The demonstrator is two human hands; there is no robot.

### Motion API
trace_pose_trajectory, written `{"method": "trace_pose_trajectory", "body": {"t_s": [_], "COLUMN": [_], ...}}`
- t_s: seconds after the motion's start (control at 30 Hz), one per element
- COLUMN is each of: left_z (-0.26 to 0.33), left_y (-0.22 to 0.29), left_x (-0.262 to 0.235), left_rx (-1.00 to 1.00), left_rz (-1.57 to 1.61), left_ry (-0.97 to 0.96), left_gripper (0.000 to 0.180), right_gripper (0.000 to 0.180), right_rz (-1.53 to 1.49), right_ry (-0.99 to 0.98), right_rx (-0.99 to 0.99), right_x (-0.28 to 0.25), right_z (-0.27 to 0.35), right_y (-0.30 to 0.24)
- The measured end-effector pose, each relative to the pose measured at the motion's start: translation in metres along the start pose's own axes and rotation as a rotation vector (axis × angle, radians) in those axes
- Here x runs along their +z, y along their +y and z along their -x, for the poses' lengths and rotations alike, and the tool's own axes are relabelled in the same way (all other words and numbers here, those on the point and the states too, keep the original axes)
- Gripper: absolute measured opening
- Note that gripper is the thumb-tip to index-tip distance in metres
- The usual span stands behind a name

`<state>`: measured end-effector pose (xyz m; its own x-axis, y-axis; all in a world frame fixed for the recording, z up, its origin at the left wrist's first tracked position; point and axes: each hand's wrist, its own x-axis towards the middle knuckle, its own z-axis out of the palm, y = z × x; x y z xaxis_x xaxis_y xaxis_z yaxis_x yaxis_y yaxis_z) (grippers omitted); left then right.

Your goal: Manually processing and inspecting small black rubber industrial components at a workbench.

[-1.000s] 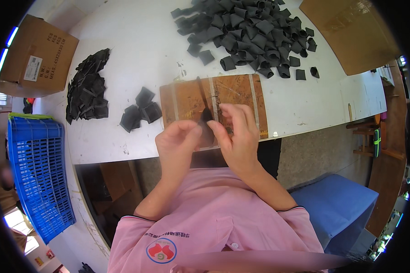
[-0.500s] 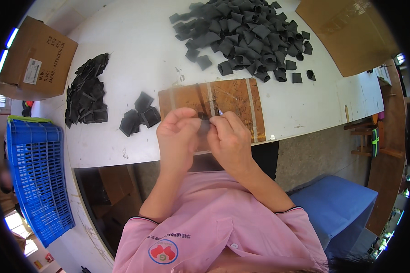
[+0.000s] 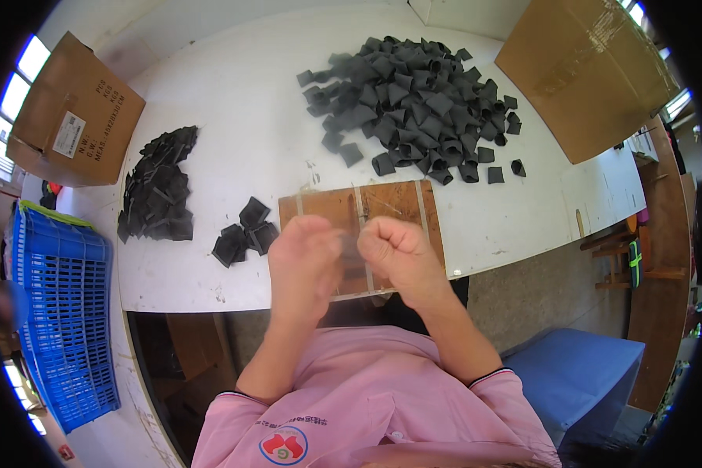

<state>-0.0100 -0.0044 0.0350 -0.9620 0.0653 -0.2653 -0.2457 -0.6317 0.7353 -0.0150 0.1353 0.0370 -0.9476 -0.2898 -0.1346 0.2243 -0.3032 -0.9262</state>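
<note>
Both of my hands are raised over a worn wooden board with pale strips across it. My left hand has its fingers curled inward, smeared by motion. Facing it, my right hand is closed in a fist with the thumb side up. A small black fabric piece shows as a dark blur between them, its shape unclear. Left of the board, several flat black fabric pieces lie in a small group. Farther left is a stacked heap of flat black pieces.
A large pile of black fabric pieces, many opened into tubes, covers the far middle of the white table. Cardboard boxes stand far left and far right. A blue crate is left, a blue-covered seat right.
My view has tilted, so the table sits lower in the picture. My right hand has gone from a fingertip pinch to a fist, and the fabric piece between my hands is more blurred.
</note>
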Motion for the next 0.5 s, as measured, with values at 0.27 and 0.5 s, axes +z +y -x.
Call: {"method": "trace_pose_trajectory", "body": {"t_s": [0.27, 0.5], "left_z": [-0.022, -0.019], "left_y": [0.025, 0.023], "left_x": [-0.002, 0.011], "left_rx": [-0.29, 0.162], "left_rz": [0.637, -0.189], "left_ry": [-0.239, -0.14], "left_gripper": [0.02, 0.031], "right_gripper": [0.025, 0.017], "right_rz": [-0.115, 0.102], "right_ry": [-0.297, -0.18], "right_rx": [0.03, -0.118], "right_x": [-0.01, -0.009], "right_z": [-0.052, -0.041], "right_y": [-0.021, -0.026]}}
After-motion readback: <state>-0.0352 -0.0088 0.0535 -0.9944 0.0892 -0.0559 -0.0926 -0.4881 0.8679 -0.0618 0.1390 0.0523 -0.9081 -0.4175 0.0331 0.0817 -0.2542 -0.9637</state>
